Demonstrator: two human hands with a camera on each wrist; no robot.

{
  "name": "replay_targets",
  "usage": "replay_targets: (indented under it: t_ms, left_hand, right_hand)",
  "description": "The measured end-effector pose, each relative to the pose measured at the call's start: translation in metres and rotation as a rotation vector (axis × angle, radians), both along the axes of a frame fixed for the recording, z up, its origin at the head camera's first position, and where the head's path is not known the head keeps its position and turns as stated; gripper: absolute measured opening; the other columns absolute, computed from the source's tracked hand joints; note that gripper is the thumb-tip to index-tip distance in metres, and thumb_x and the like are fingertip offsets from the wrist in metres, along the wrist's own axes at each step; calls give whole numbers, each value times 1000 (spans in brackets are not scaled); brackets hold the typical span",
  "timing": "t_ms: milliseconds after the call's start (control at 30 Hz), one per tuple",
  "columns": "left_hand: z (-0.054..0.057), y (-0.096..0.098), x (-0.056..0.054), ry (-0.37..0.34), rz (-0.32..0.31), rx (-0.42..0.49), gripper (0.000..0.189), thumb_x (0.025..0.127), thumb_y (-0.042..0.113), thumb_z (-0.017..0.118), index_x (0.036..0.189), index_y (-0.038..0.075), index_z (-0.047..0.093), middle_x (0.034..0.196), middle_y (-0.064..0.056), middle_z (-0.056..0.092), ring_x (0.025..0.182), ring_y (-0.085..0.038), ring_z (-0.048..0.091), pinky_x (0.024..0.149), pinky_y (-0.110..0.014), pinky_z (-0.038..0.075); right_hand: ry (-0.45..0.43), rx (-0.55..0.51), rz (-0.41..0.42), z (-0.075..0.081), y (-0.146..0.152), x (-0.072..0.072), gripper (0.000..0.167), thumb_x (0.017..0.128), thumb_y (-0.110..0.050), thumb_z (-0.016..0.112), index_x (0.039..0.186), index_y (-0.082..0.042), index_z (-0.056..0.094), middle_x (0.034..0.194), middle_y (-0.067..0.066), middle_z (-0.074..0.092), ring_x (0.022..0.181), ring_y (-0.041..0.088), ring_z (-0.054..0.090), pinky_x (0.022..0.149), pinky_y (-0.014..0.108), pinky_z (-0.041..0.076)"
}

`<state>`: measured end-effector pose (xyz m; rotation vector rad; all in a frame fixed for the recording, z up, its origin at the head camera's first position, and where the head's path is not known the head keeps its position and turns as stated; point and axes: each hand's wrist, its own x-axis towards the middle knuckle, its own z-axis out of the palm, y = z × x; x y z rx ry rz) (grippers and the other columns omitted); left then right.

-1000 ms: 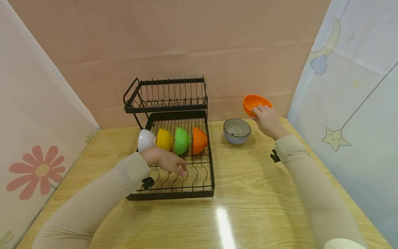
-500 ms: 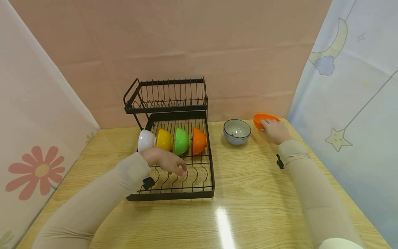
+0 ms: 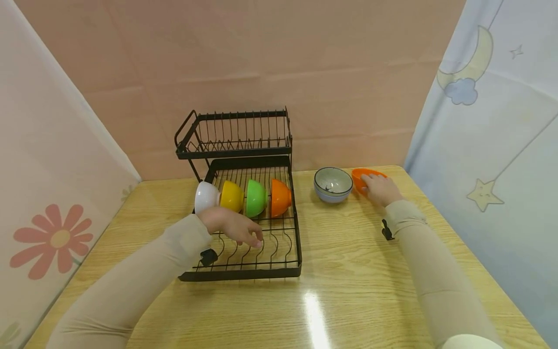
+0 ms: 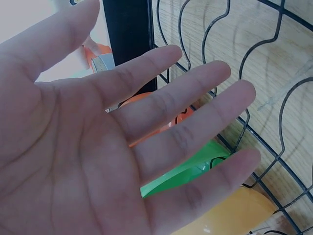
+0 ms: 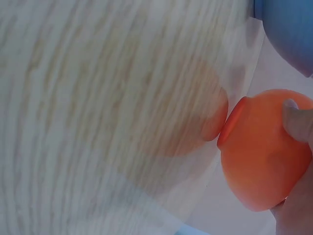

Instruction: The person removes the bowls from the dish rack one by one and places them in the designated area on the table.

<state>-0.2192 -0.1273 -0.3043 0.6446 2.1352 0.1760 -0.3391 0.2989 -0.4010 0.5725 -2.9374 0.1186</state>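
My right hand (image 3: 383, 190) grips an orange bowl (image 3: 358, 182) by its rim, low at the table's back right. In the right wrist view the thumb (image 5: 297, 120) lies on the outside of the bowl (image 5: 264, 147), whose foot is tilted and close over the tabletop. Just left of it stands a grey bowl (image 3: 333, 180) nested in a blue one (image 3: 331, 198). My left hand (image 3: 233, 225) hovers over the front of the black dish rack (image 3: 240, 275), palm bare and fingers spread (image 4: 195, 142). Behind it, white (image 3: 206, 195), yellow (image 3: 232, 196), green (image 3: 256, 198) and orange (image 3: 281, 198) bowls stand on edge.
The rack's upper tier (image 3: 233, 154) rises above the back of the lower one. A pink cloth (image 3: 261, 63) hangs behind the wooden table (image 3: 348, 271), with patterned cloths on the left (image 3: 56, 145) and right (image 3: 514, 145).
My right hand has brought the orange bowl down from above the table, first rightward, then back left beside the nested bowls. The left hand has stayed over the rack.
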Motion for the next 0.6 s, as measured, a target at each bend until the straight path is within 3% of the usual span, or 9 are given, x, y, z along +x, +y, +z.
replay_targets:
  t_ms: [167,600]
  left_hand:
    - [-2,-1,0,4,8,4,40,101,41,48,134,19,52,135,-3,54,112,-28,60,101,-46,43]
    - [-3,-1,1,11,-5,9,41,101,40,48,135,17,52,134,-3,55,112,-27,60,102,-46,43]
  right_hand:
    - [-11,-7,-3,-1,-1,2,36,94,-14,59,126,0,51,116,29,59,107,50,55,91,65,40]
    - [-49,40,3,-4,-6,0,33,95,-14,59,124,-2,51,114,28,60,102,50,56,87,66,42]
